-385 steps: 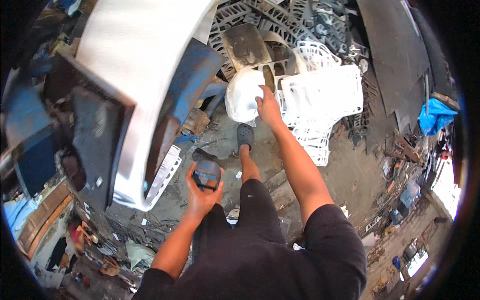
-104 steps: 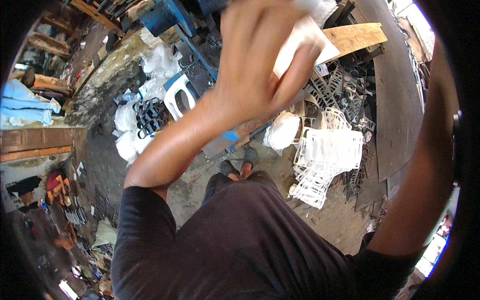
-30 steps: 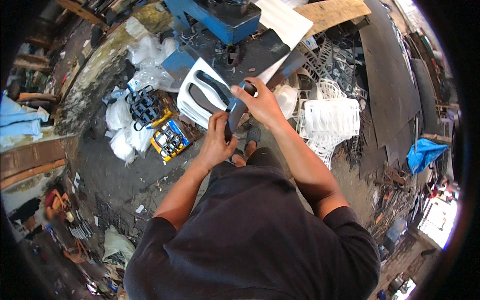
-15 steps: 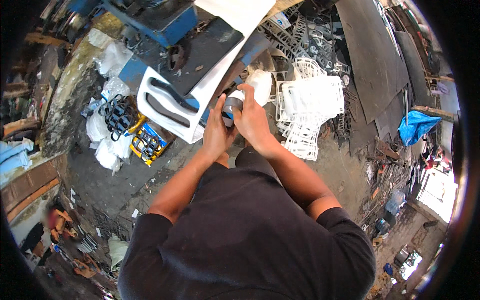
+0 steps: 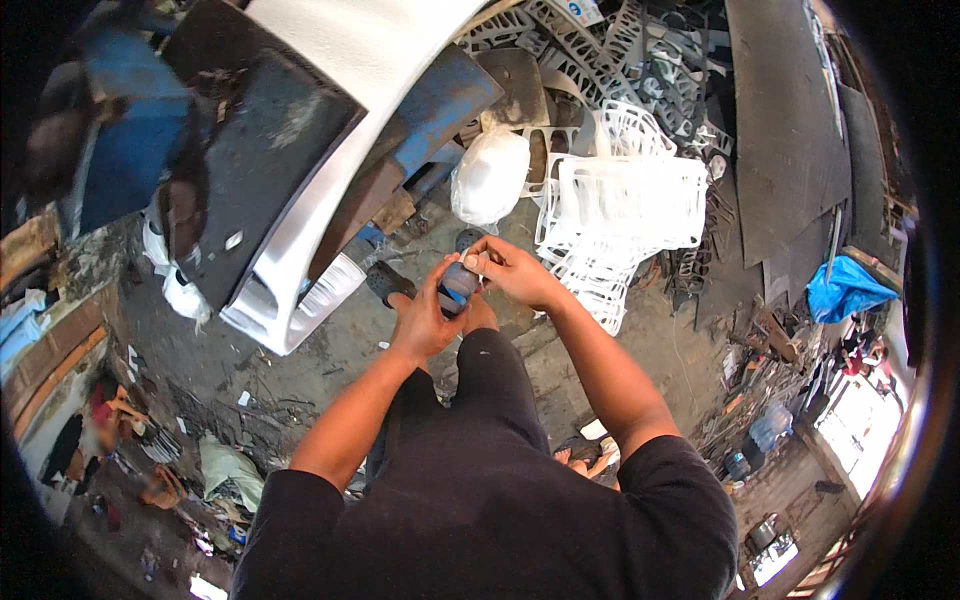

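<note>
Both hands meet in front of my body around a dark grey, rounded object [image 5: 460, 283] with a blue patch on its lower side; its kind I cannot make out. My left hand [image 5: 426, 322] wraps it from the left and below, fingers curled. From the right, my right hand [image 5: 508, 273] pinches its upper edge between thumb and fingers. Beneath the hands are my feet in dark sandals [image 5: 384, 283]. Just beyond lies a white, plastic-wrapped bundle [image 5: 490, 178].
White cut-out sheets [image 5: 632, 203] lie heaped to the right, with grey cut-out scraps [image 5: 660, 75] behind. At left a dark slab [image 5: 270, 150] rests on a long white sheet [image 5: 380, 45]. Large dark sheets [image 5: 785, 130] lean at far right, near a blue plastic sheet [image 5: 848, 288].
My view has shifted, and the workbench items now sit farther left. My hands with the rounded object have moved away from the white sheet and lower in the picture; the object is turned differently.
</note>
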The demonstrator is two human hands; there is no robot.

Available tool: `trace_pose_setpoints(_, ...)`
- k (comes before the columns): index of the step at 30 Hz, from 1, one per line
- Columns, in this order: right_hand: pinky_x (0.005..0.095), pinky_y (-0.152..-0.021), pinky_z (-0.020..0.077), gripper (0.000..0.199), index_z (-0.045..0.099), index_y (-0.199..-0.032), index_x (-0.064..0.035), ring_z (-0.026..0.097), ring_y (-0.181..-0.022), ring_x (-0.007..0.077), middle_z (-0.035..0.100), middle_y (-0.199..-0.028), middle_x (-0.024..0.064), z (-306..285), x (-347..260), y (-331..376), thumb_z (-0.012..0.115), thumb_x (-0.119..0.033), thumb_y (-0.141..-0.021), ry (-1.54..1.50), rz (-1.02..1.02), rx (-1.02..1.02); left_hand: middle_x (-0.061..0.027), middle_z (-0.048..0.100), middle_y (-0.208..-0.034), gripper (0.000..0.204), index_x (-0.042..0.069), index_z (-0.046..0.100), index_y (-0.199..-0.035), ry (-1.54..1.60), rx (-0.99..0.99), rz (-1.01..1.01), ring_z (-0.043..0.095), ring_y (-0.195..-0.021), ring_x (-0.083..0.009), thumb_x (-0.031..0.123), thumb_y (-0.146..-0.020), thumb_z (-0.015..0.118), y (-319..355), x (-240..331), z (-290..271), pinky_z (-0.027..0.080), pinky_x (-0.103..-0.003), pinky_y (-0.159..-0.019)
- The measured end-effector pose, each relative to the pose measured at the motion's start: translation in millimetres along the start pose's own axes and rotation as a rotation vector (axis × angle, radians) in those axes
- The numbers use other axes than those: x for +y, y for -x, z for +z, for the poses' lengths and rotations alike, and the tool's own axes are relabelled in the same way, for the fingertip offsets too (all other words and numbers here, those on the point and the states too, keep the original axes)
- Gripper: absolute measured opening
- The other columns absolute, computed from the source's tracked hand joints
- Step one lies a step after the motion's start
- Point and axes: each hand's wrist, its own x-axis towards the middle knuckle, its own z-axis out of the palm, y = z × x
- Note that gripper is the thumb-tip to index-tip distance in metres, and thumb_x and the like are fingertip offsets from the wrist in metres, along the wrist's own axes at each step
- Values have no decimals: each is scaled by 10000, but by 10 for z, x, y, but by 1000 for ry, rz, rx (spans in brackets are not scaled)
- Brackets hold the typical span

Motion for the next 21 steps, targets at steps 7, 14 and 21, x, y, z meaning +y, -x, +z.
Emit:
trace_pose_setpoints(7, 319, -792, 559, 359, 567, -1182, -22, 599, -1020, 152, 629, -1082, 88, -514, 369, -655, 613, -320, -986, -72, 56, -253, -167, 432, -1491, 798, 57, 317, -1461, -32, 103, -106, 444, -1366, -354, 114, -789, 744, -365, -471, 279, 325, -453, -1142)
trace_pose_setpoints(14, 402, -754, 537, 355, 505, -1212, -38, 685, -853, 304, 673, -922, 181, -929, 623, -923, 629, -230, -941, 241, 9, -44, -147, 436, -1486, 786, 49, 326, -1464, -98, 83, -41, 401, -1398, -332, 74, -784, 718, -714, -609, 329, 283, -455, -1176)
trace_pose_setpoints(21, 490, -765, 509, 365, 442, -1274, -76, 639, -896, 445, 642, -1001, 280, -1520, 898, -1593, 558, -121, -931, 830, -356, 357, -139, 511, -1337, 761, 87, 270, -1473, -44, 119, -369, 585, -1082, -243, 22, -845, 694, -545, -930, 360, 488, -344, -942)
